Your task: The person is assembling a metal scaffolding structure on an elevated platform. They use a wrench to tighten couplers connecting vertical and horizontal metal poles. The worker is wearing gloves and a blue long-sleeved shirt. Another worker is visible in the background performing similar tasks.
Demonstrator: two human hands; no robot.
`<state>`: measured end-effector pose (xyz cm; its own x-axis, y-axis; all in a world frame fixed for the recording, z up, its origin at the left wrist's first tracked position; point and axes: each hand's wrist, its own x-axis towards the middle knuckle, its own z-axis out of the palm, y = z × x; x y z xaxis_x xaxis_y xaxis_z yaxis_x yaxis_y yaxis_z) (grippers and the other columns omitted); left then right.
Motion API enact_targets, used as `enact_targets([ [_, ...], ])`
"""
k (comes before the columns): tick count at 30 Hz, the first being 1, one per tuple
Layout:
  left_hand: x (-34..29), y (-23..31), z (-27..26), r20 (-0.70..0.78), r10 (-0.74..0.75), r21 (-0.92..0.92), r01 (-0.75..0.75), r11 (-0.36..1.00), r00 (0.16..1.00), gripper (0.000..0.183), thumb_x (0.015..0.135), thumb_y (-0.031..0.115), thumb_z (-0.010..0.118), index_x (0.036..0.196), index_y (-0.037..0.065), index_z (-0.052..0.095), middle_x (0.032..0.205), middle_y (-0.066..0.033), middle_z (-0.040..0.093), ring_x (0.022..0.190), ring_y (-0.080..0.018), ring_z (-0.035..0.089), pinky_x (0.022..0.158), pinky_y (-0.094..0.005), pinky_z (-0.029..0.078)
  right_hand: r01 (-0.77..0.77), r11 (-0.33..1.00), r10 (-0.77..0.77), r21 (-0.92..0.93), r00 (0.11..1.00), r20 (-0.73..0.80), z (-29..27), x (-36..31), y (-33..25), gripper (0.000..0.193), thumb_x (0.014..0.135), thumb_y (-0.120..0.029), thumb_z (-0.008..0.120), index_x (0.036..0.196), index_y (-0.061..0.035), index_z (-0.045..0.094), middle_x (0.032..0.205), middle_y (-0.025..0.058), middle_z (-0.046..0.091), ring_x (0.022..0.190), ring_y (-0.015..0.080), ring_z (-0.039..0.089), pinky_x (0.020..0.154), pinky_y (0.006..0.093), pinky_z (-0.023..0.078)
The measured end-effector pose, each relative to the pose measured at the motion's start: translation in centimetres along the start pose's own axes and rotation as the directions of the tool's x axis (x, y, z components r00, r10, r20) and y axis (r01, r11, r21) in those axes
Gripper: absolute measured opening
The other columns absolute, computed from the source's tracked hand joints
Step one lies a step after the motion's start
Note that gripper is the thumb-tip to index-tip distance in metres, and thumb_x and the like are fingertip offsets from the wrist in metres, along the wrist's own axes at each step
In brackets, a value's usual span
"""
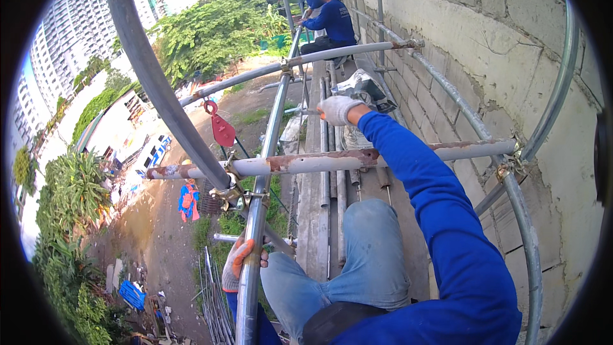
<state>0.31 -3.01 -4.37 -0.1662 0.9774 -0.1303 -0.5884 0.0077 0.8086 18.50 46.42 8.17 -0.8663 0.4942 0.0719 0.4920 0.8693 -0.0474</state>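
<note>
My left hand (235, 263), in a white glove with orange-coated fingers, is closed around a long silver scaffold pipe (249, 297) low on the left. Just above it, a coupler (237, 193) joins that pipe to an upright tube and a rust-patched white crossbar (306, 164). My right arm reaches forward over the crossbar. The right hand (341, 110), in a whitish glove, is closed, and a short metal bar-like tool (309, 112) sticks out of it to the left. The tool's far end lies near the silver pipe; its exact kind is unclear.
Loose pipes (340, 217) lie along the plank walkway (313, 230) beneath me. A block wall (472, 83) rises on the right. A red pulley block (220, 129) hangs on the left, above the ground far below. Two people in blue (335, 22) are farther along the scaffold.
</note>
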Motion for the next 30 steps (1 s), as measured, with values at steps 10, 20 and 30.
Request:
enact_targets([
  [10, -0.1, 0.0, 0.2, 0.004, 0.007, 0.023, -0.007, 1.0, 1.0, 0.072, 0.104, 0.028, 0.067, 0.16, 0.007, 0.027, 0.126, -0.0211, 0.06, 0.086, -0.0246, 0.071, 0.067, -0.0387, 0.065, -0.316, 0.924, 0.209, 0.214, 0.888, 0.409, 3.5, -2.9, -1.6, 0.039, 0.096, -0.034, 0.07, 0.118, -0.003, 0.073, 0.099, 0.0115, 0.076, 0.087, 0.0262, 0.075, 0.066, 0.0377, 0.064],
  [20, 0.5, -0.1, 0.3, 0.051, 0.007, -0.125, 0.0, 0.992, 0.999, 0.08, 0.098, 0.019, 0.074, 0.161, 0.014, 0.026, 0.114, -0.0152, 0.057, 0.084, -0.0289, 0.069, 0.063, -0.0401, 0.064, -0.193, 0.97, 0.128, 0.147, 0.922, 0.365, 7.3, -1.6, 1.9, 0.034, 0.098, -0.04, 0.065, 0.104, -0.0082, 0.074, 0.084, 0.0087, 0.07, 0.072, 0.023, 0.067, 0.062, 0.0407, 0.055],
  [30, -0.1, 0.2, 1.4, -0.017, 0.001, -0.142, -0.004, 0.99, 1.0, 0.085, 0.095, 0.019, 0.077, 0.163, 0.016, 0.026, 0.112, -0.017, 0.059, 0.082, -0.0293, 0.07, 0.062, -0.0413, 0.064, -0.29, 0.946, 0.217, 0.147, 0.899, 0.382, 8.4, -1.6, 3.7, 0.031, 0.097, -0.038, 0.066, 0.105, -0.0088, 0.073, 0.082, 0.0046, 0.069, 0.069, 0.0207, 0.062, 0.063, 0.0386, 0.052],
])
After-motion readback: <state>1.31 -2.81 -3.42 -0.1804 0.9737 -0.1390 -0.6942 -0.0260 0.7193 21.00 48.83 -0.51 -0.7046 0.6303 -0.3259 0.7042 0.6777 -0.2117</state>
